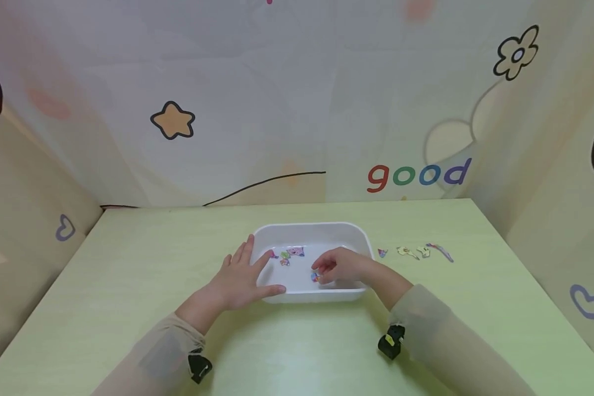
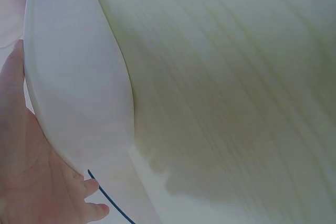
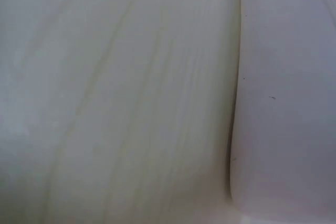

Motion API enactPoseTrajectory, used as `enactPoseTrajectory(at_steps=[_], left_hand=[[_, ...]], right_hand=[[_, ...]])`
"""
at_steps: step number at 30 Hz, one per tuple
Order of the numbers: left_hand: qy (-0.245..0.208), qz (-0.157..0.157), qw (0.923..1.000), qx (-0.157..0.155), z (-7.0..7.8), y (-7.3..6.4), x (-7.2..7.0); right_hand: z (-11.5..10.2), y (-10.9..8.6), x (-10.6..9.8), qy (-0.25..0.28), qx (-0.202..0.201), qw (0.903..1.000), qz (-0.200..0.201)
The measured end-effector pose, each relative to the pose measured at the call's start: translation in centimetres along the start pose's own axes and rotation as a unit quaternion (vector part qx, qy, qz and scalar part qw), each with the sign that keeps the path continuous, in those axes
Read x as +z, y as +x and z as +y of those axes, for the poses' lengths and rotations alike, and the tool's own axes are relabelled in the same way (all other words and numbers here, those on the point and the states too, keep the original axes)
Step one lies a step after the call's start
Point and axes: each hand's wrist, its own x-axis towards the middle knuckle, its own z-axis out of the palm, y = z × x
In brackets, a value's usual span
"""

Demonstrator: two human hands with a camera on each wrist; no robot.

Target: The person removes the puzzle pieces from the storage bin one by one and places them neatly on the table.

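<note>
A white plastic tray (image 1: 297,296) stands on the table. My left hand (image 1: 237,281) rests on its left rim with fingers spread, the thumb over the front edge; the left wrist view shows this hand (image 2: 37,177) against the tray's outer wall (image 2: 79,77). Inside the tray, my right hand (image 1: 344,266) has bent fingers and pinches a small multicoloured sticker (image 1: 315,276) at the fingertips. Several other stickers lie on the tray's floor, among them a pink one (image 1: 295,251) and a small patterned one (image 1: 284,262). The right wrist view shows only tray wall and table, no hand.
On the table (image 1: 153,264) right of the tray lie a small purple sticker (image 1: 382,253), a pale yellow one (image 1: 407,252), another pale one (image 1: 423,252) and a long curved one (image 1: 440,252). Printed cloth walls (image 1: 257,126) enclose the back and sides.
</note>
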Motion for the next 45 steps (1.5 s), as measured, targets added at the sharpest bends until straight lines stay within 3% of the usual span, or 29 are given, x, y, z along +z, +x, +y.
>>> enactPoseTrajectory(at_steps=[7,14,21,28,38,45], left_hand=[[-0.008,-0.002,1.0,0.002,-0.2,-0.1,0.1],[-0.012,-0.002,0.9999,-0.003,-0.2,-0.2,-0.1],[-0.012,-0.002,0.9999,-0.001,-0.1,-0.3,-0.4],[-0.027,-0.009,0.9996,-0.006,0.0,-0.4,-0.2],[-0.025,-0.006,0.9997,0.0,0.1,-0.4,-0.3],[-0.023,-0.005,0.9997,0.002,0.3,-0.3,-0.4]], right_hand=[[-0.3,0.2,0.5,-0.041,-0.022,0.9989,-0.005],[-0.6,0.5,1.0,-0.074,-0.011,0.9971,0.013],[-0.6,0.6,1.4,-0.113,-0.05,0.992,0.023],[-1.1,0.1,1.5,-0.17,-0.105,0.9795,0.027],[-1.5,0.1,1.7,-0.198,-0.078,0.9764,0.035],[-1.2,-0.1,1.6,-0.183,-0.08,0.9782,0.055]])
